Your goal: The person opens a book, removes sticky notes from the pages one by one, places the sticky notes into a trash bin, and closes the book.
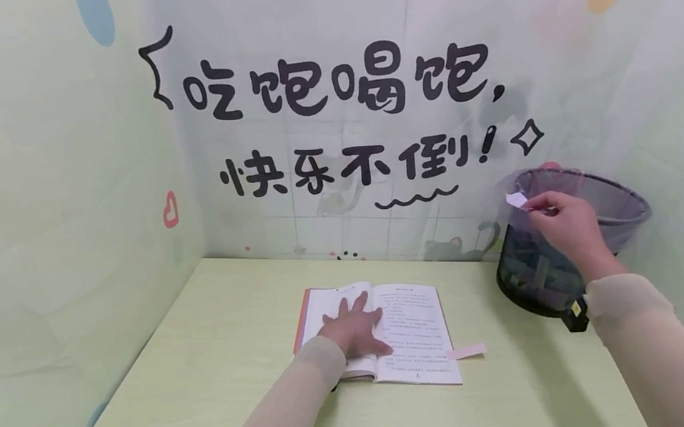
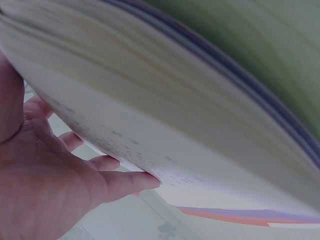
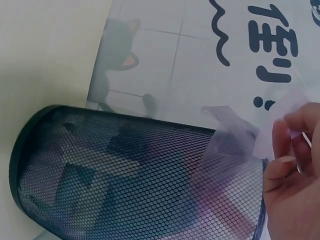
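An open book (image 1: 412, 327) lies on the table with printed pages facing up. My left hand (image 1: 355, 327) rests on its left page, fingers spread and straight; the left wrist view shows the same hand (image 2: 60, 170) against the page beside the thick page edges (image 2: 165, 100). A pink paper strip (image 1: 467, 351) sticks out past the book's right edge. My right hand (image 1: 567, 223) pinches a small pale pink piece of paper (image 1: 516, 200) at the rim of a black mesh bin (image 1: 541, 274). In the right wrist view the paper (image 3: 285, 117) is between thumb and fingers.
The bin stands at the table's back right, lined with a translucent purple bag (image 1: 614, 213) folded over its rim. Behind the pale table (image 1: 236, 343) rises a printed fabric wall (image 1: 318, 29) with large black characters. Another fabric wall (image 1: 56, 208) borders the left side.
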{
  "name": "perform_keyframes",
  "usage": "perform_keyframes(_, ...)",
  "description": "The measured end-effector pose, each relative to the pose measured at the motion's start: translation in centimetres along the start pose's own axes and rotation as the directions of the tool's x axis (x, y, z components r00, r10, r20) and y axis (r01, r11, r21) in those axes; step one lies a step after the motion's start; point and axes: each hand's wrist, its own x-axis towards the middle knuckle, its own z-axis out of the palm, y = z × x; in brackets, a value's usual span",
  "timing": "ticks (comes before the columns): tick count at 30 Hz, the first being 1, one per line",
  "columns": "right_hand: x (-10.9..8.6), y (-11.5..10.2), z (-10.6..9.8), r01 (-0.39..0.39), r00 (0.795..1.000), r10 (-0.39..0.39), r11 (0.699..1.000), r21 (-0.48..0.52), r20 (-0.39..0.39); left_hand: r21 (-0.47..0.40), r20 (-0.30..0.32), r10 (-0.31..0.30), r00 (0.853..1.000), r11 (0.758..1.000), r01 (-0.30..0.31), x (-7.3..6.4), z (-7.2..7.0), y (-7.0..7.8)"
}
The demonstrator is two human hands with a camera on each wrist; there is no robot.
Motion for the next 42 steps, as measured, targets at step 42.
perform_keyframes(42, 0.0, 1.8, -3.8, -0.355, 0.872, 0.379, 0.926, 0.131, -0.309, 0.004, 0.010, -0.011, 1.000, 1.000, 0.011, 0.3, 0.0, -0.1)
